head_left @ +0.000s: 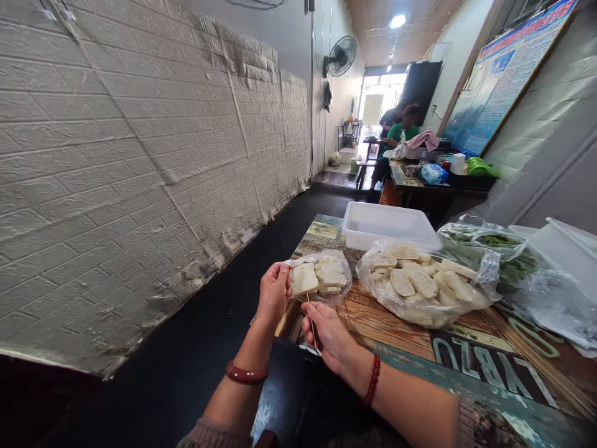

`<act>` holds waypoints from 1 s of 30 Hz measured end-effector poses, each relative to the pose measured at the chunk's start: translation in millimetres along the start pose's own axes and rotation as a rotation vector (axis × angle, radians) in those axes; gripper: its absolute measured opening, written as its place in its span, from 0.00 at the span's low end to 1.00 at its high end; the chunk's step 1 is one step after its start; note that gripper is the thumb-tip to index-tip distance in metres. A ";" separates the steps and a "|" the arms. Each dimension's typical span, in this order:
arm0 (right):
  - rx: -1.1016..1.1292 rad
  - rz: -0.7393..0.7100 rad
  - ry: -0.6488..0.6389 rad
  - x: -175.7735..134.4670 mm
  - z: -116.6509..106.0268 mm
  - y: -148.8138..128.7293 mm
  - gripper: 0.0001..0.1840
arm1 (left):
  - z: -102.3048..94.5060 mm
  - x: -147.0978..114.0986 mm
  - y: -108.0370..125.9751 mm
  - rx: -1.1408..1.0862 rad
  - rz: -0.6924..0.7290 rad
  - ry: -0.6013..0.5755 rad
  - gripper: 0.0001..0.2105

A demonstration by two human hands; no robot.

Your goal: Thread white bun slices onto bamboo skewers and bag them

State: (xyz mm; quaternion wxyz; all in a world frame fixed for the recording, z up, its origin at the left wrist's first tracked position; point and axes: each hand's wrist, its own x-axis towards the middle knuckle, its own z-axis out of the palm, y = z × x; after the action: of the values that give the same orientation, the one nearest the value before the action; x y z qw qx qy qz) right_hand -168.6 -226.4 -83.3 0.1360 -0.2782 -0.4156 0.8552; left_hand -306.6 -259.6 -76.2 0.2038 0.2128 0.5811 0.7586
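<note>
Between the thumb and fingers of my left hand (274, 291) is the left edge of a pale, whitish food slice (304, 280). My right hand (329, 333) is closed around a thin wooden skewer (313, 328), whose upper tip meets the slice's lower edge; I cannot tell how far it goes in. Just behind the held slice lies a small clear plastic bag (347, 269) with more pale slices (330, 272) on it. Right of my hands, a larger open plastic bag (431, 317) is heaped with similar slices (403, 282).
A white plastic tub (392, 242) stands at the table's far end. Bags of green leaves (499, 239) and loose skewers (536, 354) lie to the right on the patterned table (396, 330). A brick-patterned wall (163, 155) runs along the left. Someone in green (403, 132) sits farther back.
</note>
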 end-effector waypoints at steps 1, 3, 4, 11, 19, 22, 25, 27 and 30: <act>0.004 -0.001 0.006 -2.4 -1.3 1.9 0.15 | 0.1 -0.2 1.6 -0.016 -0.001 0.010 0.16; 0.009 -0.003 0.015 -4.6 -3.2 3.8 0.16 | 0.6 -1.8 4.5 -0.043 -0.012 0.013 0.16; 0.010 -0.005 0.014 -3.9 -3.2 3.6 0.16 | 1.4 -3.5 6.0 -0.053 -0.021 0.007 0.16; -0.013 -0.001 0.003 19.8 8.1 -1.3 0.12 | 12.7 -25.0 14.8 -0.055 -0.081 -0.087 0.16; -0.101 0.055 -0.011 18.3 -3.2 16.2 0.09 | -0.2 -25.2 16.6 -0.068 -0.098 -0.064 0.17; -0.112 0.028 -0.013 18.0 -3.3 16.5 0.08 | -3.0 -31.3 19.6 -0.060 -0.108 -0.052 0.17; -0.120 0.024 -0.001 20.8 0.3 16.1 0.08 | 0.1 -40.9 20.4 -0.039 -0.129 -0.078 0.16; -0.126 0.039 0.000 22.1 1.6 16.7 0.09 | 1.9 -43.7 18.4 0.047 -0.086 -0.076 0.17; -0.139 0.060 -0.006 21.2 -1.1 18.4 0.08 | -2.3 -38.4 13.3 0.322 0.086 -0.004 0.19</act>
State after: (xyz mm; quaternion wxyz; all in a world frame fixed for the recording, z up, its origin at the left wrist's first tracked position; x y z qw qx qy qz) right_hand -185.1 -227.3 -106.0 0.0893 -0.2966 -0.4658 0.8289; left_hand -277.0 -286.0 -67.2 0.1354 0.2690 0.6852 0.6632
